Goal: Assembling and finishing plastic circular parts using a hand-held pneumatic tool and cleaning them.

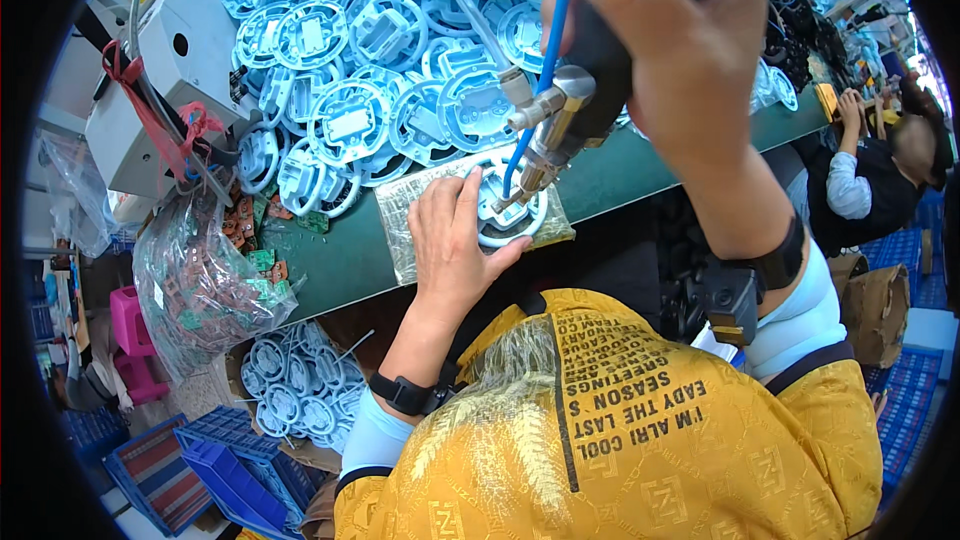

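Note:
A light blue round plastic part (494, 192) lies on a small clear-covered pad (402, 245) at the bench's near edge. My left hand (450, 235) steadies it, with the fingers along its left side and the thumb at its near rim. My right hand (680, 50) is wrapped round a black power screwdriver (606, 75), held tilted from the upper right. Its metal nose (540, 162) reaches down to the part's middle; whether the tip touches cannot be made out. A blue tube (552, 45) and a clear hose (470, 5) run to the tool.
Similar blue parts (350, 120) are heaped across the green bench (345, 265). At the left are a grey machine box (165, 70) and a plastic bag of small circuit boards (205, 285). More parts (305, 380) lie below the bench. A co-worker (875, 165) sits at the right.

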Demonstrator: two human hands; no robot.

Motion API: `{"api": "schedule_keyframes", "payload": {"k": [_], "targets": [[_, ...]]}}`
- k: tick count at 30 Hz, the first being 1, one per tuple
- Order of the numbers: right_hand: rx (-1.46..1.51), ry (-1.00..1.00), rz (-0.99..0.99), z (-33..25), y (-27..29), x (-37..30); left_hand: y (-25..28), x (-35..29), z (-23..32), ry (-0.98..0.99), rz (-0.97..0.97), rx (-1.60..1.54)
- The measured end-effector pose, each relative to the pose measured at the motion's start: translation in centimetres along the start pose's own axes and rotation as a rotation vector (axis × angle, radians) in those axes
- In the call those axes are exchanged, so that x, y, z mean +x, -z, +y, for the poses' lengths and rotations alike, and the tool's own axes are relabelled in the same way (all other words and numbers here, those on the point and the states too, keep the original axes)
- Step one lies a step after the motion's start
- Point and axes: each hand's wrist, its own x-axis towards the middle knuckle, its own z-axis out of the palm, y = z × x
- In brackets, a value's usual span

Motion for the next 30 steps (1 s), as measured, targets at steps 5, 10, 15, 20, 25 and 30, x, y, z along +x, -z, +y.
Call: {"api": "schedule_keyframes", "payload": {"k": [5, 10, 15, 20, 25, 30], "targets": [[-0.237, 0.170, 0.032, 1.8, -0.1, -0.9, 0.2, -0.2, 0.3, 0.005, -0.003, 0.016], [-0.141, 0.100, -0.053, -0.1, -0.1, -0.1, -0.3, -0.7, 0.5, -0.015, 0.030, -0.034], [-0.238, 0.277, 0.093, -1.5, 2.1, 2.5, -0.7, -0.3, -0.2, 0.003, -0.035, 0.036], [-0.223, 0.233, 0.117, 1.1, 0.9, 1.7, 0.2, -0.1, -1.0, 0.084, -0.134, -0.049], [-0.192, 0.201, 0.134, 2.5, 1.5, 0.7, -0.8, 1.5, -0.5, 0.106, -0.209, -0.044], [-0.053, 0.108, 0.076, 2.4, 2.2, 0.3, -1.0, 0.8, -0.5, 0.073, -0.143, -0.065]]}}
